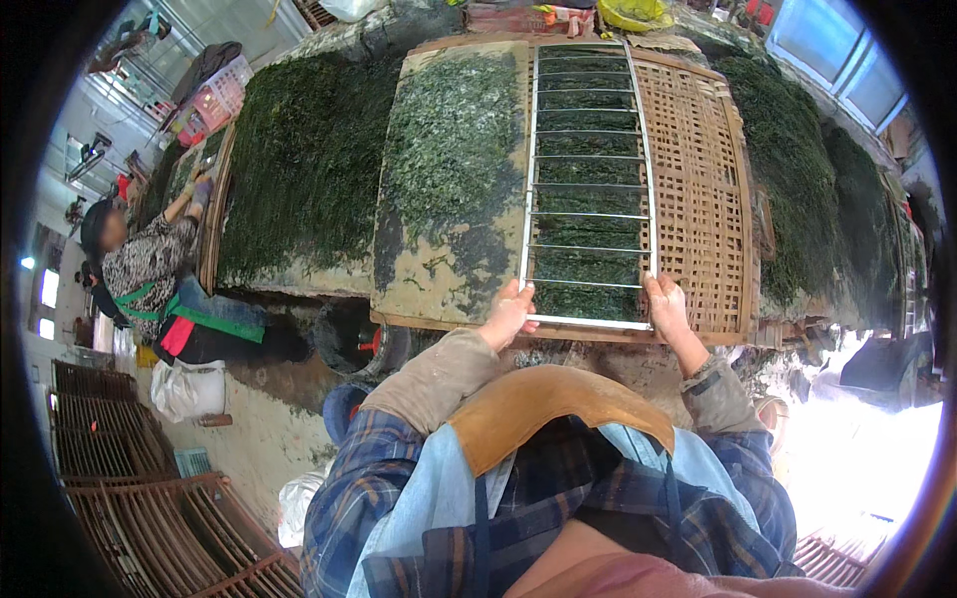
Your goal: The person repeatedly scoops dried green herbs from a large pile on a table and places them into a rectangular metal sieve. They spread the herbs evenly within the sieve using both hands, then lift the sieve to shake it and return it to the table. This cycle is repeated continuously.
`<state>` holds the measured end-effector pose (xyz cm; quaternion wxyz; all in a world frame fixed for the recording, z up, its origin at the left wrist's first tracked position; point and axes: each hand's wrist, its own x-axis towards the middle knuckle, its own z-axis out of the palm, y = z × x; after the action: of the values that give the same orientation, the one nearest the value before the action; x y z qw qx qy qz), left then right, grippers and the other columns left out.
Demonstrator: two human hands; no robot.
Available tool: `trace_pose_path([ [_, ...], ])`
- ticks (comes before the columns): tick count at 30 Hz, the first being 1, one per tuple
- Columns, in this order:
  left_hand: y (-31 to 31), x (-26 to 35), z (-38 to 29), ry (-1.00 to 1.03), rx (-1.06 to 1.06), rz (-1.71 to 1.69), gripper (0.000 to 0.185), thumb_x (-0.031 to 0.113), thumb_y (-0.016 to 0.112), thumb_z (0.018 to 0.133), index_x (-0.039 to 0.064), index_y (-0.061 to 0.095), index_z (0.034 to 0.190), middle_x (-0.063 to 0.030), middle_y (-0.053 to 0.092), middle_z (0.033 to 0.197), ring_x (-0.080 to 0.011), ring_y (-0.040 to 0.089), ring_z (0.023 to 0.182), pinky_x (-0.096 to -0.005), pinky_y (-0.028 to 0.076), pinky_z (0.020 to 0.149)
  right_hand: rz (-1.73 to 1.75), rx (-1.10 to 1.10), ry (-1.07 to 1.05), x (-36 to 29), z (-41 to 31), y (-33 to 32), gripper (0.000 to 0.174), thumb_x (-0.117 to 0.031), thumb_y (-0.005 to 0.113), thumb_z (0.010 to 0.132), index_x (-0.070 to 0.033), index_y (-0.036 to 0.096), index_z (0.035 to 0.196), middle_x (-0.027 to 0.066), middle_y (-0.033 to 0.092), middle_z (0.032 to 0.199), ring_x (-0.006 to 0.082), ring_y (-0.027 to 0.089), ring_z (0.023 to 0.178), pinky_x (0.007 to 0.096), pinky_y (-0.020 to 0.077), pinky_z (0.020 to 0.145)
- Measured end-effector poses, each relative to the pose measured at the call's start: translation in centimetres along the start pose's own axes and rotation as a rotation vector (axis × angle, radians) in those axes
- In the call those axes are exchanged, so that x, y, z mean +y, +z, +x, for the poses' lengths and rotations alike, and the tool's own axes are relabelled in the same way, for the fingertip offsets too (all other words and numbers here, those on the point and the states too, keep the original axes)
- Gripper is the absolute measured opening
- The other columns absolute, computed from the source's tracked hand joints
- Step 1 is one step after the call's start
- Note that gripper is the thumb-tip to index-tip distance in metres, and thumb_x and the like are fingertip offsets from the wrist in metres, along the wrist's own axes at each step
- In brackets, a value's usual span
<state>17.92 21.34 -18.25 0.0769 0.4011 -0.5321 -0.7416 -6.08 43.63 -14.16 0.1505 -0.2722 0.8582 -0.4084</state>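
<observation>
Both my hands grip a long white frame (531,194) with thin crossbars, one at each near corner. My left hand (511,314) is closed around its left rail; my right hand (666,305) holds the right rail. Within the frame lie strips of dark green, seaweed-like leaves (587,198). The frame rests over a woven bamboo mat (691,187) with an open lattice, which shows bare to its right. On the left is a pale board (478,291) carrying loose chopped green leaves (456,142).
Large heaps of dark green strands flank the work surface, a left heap (306,157) and a right heap (781,172). Another person (149,254) works at the far left. Slatted racks (172,531) stand at lower left. A yellow basket (634,13) sits at the back.
</observation>
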Motion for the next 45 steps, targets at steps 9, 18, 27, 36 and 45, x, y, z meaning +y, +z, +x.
trace_pose_path([
  [9,-1.4,1.2,-0.3,-0.082,-0.13,-0.133,0.029,0.037,0.047,0.11,0.015,0.053,0.128,0.0013,0.054,0.078,-0.0156,0.059,0.061,-0.0289,0.052,0.051,0.119,-0.156,-0.288,-13.5,-2.4,-4.0,0.03,-0.026,0.07,0.087,0.001,0.058,0.091,0.0122,0.057,0.067,0.0246,0.058,0.062,0.0414,0.0467,0.06],
  [18,5.3,7.3,-5.6,0.162,-0.317,0.039,0.052,0.022,0.065,0.102,0.007,0.039,0.144,-0.002,0.058,0.091,-0.0129,0.063,0.07,-0.0271,0.058,0.059,-0.156,0.039,0.014,3.5,4.1,-4.1,0.03,-0.03,0.06,0.098,-0.001,0.064,0.097,0.0086,0.061,0.078,0.0159,0.059,0.074,0.0357,0.0473,0.068],
  [27,10.5,15.2,-7.5,0.466,-0.596,0.223,0.059,0.022,0.07,0.1,0.0,0.042,0.146,-0.0105,0.064,0.12,-0.0174,0.062,0.11,-0.0338,0.055,0.094,0.552,-0.248,0.337,7.0,5.4,-3.2,0.027,-0.029,0.065,0.095,-0.003,0.067,0.088,0.0025,0.063,0.076,0.0119,0.054,0.064,0.0288,0.0433,0.062],
  [36,1.1,8.2,0.0,-0.078,-0.06,-0.061,0.065,0.053,0.072,0.093,0.006,0.05,0.13,-0.0102,0.06,0.11,-0.0192,0.065,0.087,-0.0363,0.057,0.065,-0.026,-0.184,-0.021,-0.8,2.8,-2.4,0.048,-0.042,0.065,0.094,0.006,0.066,0.098,0.0227,0.07,0.084,0.0324,0.066,0.08,0.0462,0.0522,0.08],
  [45,0.5,3.5,2.7,0.152,0.206,0.099,0.027,0.026,0.073,0.094,0.001,0.064,0.095,-0.0083,0.064,0.076,-0.0158,0.059,0.064,-0.0355,0.046,0.052,-0.244,0.102,0.06,-2.4,2.2,1.8,0.041,-0.036,0.061,0.096,0.004,0.068,0.103,0.0283,0.07,0.091,0.0459,0.069,0.09,0.0502,0.052,0.08],
])
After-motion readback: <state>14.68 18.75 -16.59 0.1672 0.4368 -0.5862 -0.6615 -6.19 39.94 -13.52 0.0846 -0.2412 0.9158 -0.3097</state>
